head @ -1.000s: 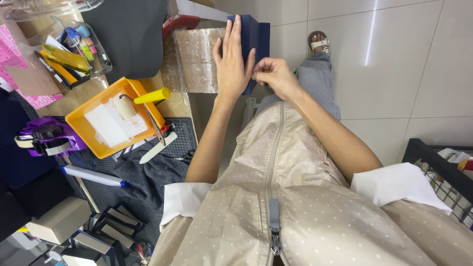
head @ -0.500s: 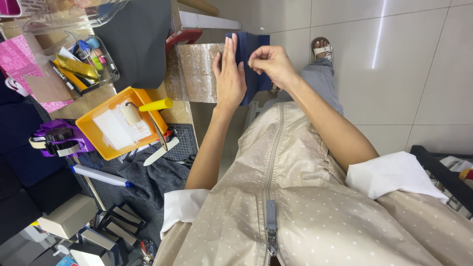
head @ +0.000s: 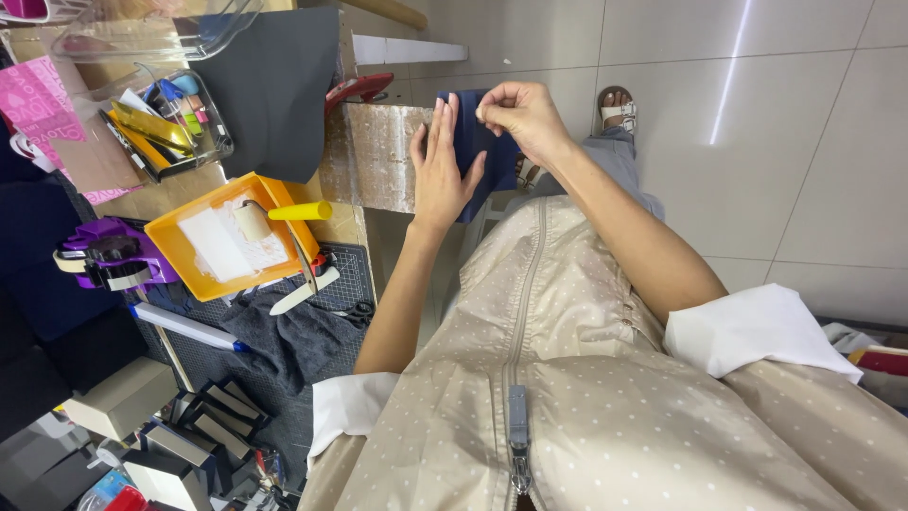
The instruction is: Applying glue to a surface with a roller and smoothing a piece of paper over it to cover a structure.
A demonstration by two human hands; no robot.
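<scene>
I press my left hand flat, fingers straight, on the dark blue sheet to pin it against the shiny foil-covered box, while my right hand pinches the sheet's upper edge; the orange tray sits left of that box on the tabletop

Right hand now raised off the blue piece (fingers seemingly pinched).

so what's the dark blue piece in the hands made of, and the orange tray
Dark blue piece: looks like matte card or cloth-covered board, flat and stiff under the left hand; which one is unclear. Orange tray: apparently moulded plastic, smooth with a slight sheen and a raised rim.
</scene>
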